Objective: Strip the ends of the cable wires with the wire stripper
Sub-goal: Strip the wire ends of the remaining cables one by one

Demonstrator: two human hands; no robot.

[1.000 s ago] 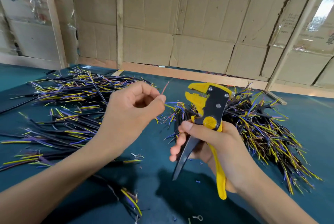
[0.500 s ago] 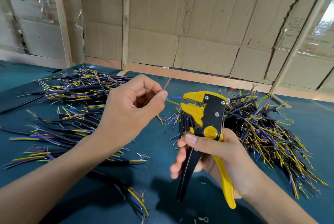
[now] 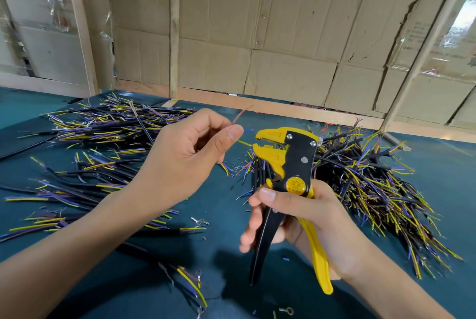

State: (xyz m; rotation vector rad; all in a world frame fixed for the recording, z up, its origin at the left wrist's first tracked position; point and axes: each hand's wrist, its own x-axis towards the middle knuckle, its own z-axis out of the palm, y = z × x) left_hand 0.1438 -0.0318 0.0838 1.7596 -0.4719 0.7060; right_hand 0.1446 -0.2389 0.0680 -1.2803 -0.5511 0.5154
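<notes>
Cardboard wall behind teal counter (image 3: 438, 164). Left hand (image 3: 185, 159) pinches thin red wire (image 3: 240, 115), tip up, just left of wire stripper (image 3: 291, 164) gripped by right hand (image 3: 309, 218). Risk: limp wire misses stripper mouth, conductor nicked.

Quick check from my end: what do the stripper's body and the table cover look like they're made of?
Wire stripper, held in the right hand: yellow head and one grip look like smooth moulded plastic; the black plate with shiny rivets looks like painted metal. Table cover: matte teal, no glare, probably felt or a rubber mat; texture too fine to tell.
</notes>
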